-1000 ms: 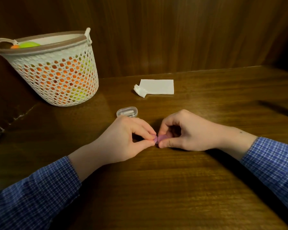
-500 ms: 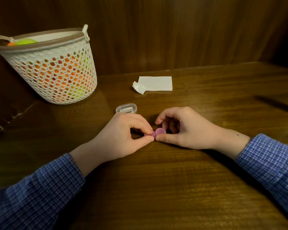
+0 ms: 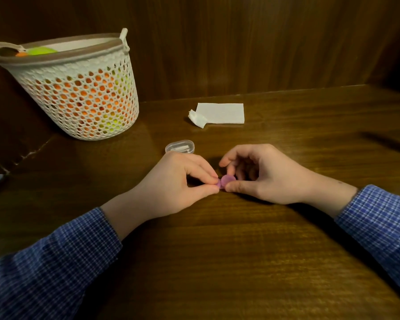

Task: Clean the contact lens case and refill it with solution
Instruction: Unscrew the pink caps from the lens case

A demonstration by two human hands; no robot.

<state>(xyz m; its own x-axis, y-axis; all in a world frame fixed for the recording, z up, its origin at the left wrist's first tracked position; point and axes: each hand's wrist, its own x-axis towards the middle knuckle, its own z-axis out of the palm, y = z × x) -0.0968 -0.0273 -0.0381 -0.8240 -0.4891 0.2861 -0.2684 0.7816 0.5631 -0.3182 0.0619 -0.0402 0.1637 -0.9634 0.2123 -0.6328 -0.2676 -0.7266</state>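
A small purple contact lens case (image 3: 226, 181) lies low over the wooden table (image 3: 217, 262), pinched between both hands. My left hand (image 3: 178, 181) grips its left end between thumb and forefinger. My right hand (image 3: 261, 174) holds the right end with the thumb underneath and the fingers curled above; a round purple cap faces up between them. Most of the case is hidden by fingers. A small clear plastic box (image 3: 180, 146) with white contents sits just behind my left hand. No solution bottle is in view.
A white perforated basket (image 3: 79, 98) holding orange and green items stands at the back left. A folded white tissue (image 3: 219, 113) lies at the back centre. A dark wooden wall closes the back. A dark object's edge shows at the far right (image 3: 388, 144).
My right forefinger has lifted and uncurled, so the round purple cap now shows more. Both hands stay at the same spot on the table.
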